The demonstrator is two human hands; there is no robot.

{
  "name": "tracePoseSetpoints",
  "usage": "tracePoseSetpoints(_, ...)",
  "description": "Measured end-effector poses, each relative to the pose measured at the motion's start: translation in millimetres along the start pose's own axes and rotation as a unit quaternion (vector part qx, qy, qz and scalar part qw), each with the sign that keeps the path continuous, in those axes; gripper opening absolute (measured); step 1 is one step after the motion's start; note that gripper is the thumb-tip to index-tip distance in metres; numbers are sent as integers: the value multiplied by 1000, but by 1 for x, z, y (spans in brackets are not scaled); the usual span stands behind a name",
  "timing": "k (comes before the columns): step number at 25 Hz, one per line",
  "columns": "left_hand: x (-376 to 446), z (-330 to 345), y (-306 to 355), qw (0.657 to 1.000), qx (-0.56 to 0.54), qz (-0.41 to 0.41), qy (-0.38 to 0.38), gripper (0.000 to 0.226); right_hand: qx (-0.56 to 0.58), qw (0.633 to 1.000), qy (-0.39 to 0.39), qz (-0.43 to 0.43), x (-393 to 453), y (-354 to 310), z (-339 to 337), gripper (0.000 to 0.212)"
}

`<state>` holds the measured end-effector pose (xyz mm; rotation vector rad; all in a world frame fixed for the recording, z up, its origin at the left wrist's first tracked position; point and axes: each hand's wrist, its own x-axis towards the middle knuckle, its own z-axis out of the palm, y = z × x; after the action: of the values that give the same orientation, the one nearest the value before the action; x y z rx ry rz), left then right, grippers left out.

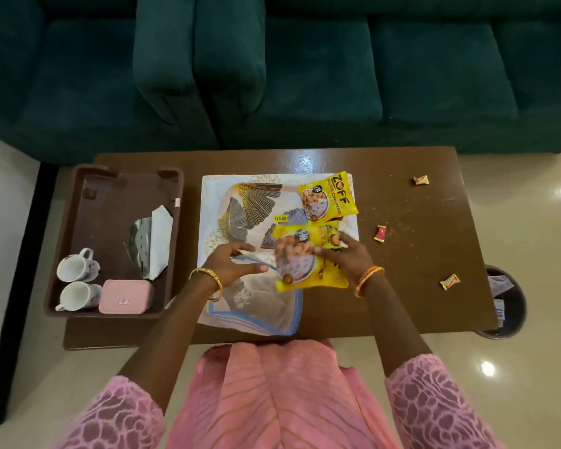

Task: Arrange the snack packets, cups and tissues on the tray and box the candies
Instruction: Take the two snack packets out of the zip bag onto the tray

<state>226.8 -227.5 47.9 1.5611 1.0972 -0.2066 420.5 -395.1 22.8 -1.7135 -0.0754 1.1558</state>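
A white tray with gold leaf print (240, 202) lies at the middle of the brown table. One yellow snack packet (329, 197) rests on its far right corner. My right hand (347, 254) grips a second yellow snack packet (302, 260) over the tray's near right part. My left hand (230, 264) presses a white cloth with blue border (263, 306) on the tray's near edge. Three wrapped candies (420, 180) (380, 233) (450, 281) lie loose on the table to the right. The pink box (125, 296), two white cups (76, 268) (76, 296) and tissues (157, 244) sit in a brown bin.
The brown bin (78, 202) stands on the table's left end. A dark waste basket (512, 306) is on the floor by the table's near right corner. Green sofas (305, 76) run along the far side. Crumbs are scattered on the right of the table.
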Motion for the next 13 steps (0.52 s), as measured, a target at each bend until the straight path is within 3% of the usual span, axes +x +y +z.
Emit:
tracePoseSetpoints(4,8,-1,-4,976,13,14,219,23,68,982,173,43,46,25,-42,20)
tracePoseSetpoints(7,7,4,-10,939,-12,-2,343,22,49,975,188,110,80,47,-40,40)
tracePoseSetpoints(10,6,10,-16,921,-2,-20,389,23,40,972,182,146,107,57,-28,60)
tracePoseSetpoints(13,9,15,-20,916,14,-35,400,22,8,969,190,155,129,58,-19,63)
